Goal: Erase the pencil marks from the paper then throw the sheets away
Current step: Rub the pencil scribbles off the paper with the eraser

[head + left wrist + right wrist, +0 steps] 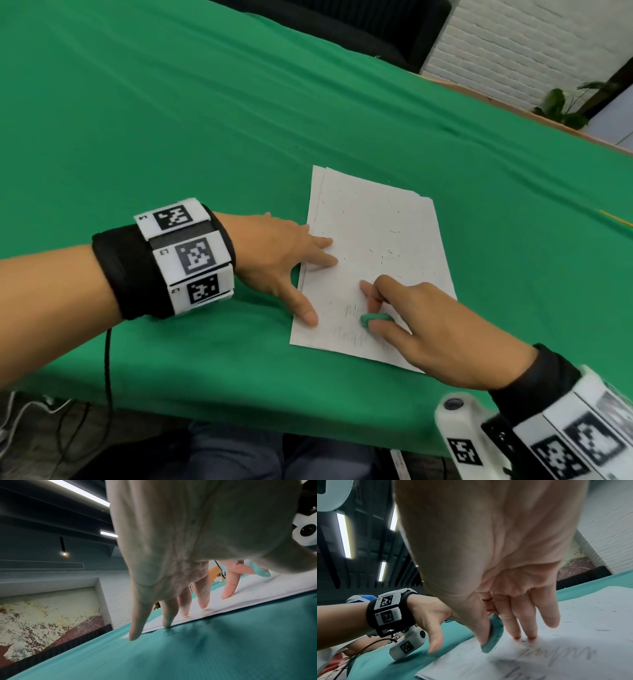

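On the left, the left hand (pixel 274 253) lies spread and flat, its straight fingers (pixel 203 595) pressing on the left edge of the paper (pixel 370 222), with the thumb near the lower corner; it holds nothing, it only keeps the sheets in place. The paper is a small stack of sheets, a little shifted one over another, lying on the green cloth (pixel 171 120) near the front edge of the table. Some pencil marks (pixel 583 654) are left on the near part of the top sheet, and small dark crumbs lie over the rest. To the right, the right hand (pixel 428 329) pinches a green eraser (pixel 371 318) between thumb and forefinger and sets its tip on the marks, while the other fingers rest on the sheet. I think the risk is that a hard stroke toward the free edge wrinkles or tears the thin top sheet, because only the left side is held. The sheets under it may also slide apart on the soft cloth.
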